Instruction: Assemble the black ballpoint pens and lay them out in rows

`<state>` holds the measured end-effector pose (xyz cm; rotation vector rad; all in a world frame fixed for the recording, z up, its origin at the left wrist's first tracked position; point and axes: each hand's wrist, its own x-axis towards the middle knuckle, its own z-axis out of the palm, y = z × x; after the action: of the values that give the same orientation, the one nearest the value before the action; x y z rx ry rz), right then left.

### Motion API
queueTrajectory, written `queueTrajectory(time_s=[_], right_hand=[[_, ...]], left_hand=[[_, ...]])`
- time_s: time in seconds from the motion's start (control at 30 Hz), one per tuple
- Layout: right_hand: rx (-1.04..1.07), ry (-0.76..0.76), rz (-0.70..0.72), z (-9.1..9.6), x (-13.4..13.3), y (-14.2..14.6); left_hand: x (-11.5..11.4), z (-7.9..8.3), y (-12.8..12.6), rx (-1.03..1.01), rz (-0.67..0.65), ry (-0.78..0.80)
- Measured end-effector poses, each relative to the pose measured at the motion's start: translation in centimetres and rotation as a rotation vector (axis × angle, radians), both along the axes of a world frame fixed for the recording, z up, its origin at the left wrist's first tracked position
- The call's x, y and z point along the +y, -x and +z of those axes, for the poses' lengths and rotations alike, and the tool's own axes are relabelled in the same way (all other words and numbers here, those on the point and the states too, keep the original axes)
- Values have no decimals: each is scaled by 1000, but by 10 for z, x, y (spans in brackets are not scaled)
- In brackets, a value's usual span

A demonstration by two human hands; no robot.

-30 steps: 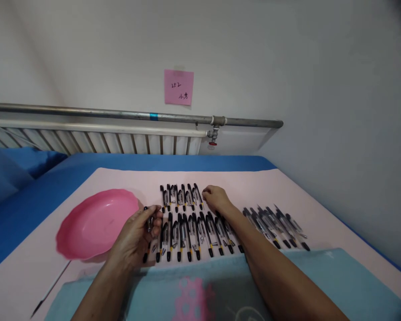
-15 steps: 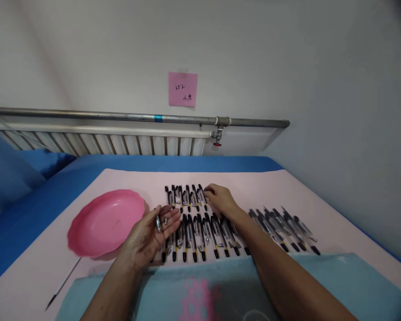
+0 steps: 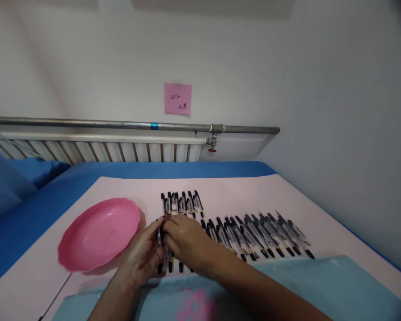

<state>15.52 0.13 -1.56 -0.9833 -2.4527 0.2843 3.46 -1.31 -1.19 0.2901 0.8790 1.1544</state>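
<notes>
My left hand (image 3: 147, 254) is cupped, palm up, beside the pink bowl. A short dark and clear pen part (image 3: 159, 237) lies in it by the thumb. My right hand (image 3: 183, 240) reaches across into the left palm, its fingertips pinched together; what they grip is hidden. Below and behind both hands lie disassembled pens: black-ended pen barrels (image 3: 229, 236) in a long front row, with clear parts and small metal tips beside them. A shorter back row of pen parts (image 3: 182, 204) lies beyond my hands. My right hand and forearm cover part of the front row.
A pink scalloped bowl (image 3: 96, 236) stands at the left. A thin white rod (image 3: 56, 292) lies in front of it. Light blue cloth (image 3: 294, 285) covers the near edge of the pink sheet (image 3: 240, 196). A radiator and pipe (image 3: 120, 125) run along the wall.
My right hand has moved left from the right end of the back row to my left palm. The left fingers, stretched out before, have curled in. The view has tilted up slightly.
</notes>
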Motion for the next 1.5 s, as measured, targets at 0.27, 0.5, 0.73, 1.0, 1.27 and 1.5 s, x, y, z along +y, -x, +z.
queueTrajectory(time_s=[0.27, 0.5, 0.73, 1.0, 1.27, 1.5], right_hand=[[140, 264, -608, 1, 58, -67], [23, 347, -744, -35, 85, -98], [62, 330, -700, -33, 84, -97], [328, 356, -328, 13, 37, -42], [451, 504, -145, 6, -2, 4], [510, 458, -552, -6, 55, -50]], left_hand=[[1, -3, 13, 159, -47, -49], [2, -5, 11, 122, -57, -45], [3, -4, 9, 89, -49, -44], [2, -11, 6, 45, -42, -122], [2, -18, 0, 30, 8, -231], [0, -5, 1, 120, 47, -169]])
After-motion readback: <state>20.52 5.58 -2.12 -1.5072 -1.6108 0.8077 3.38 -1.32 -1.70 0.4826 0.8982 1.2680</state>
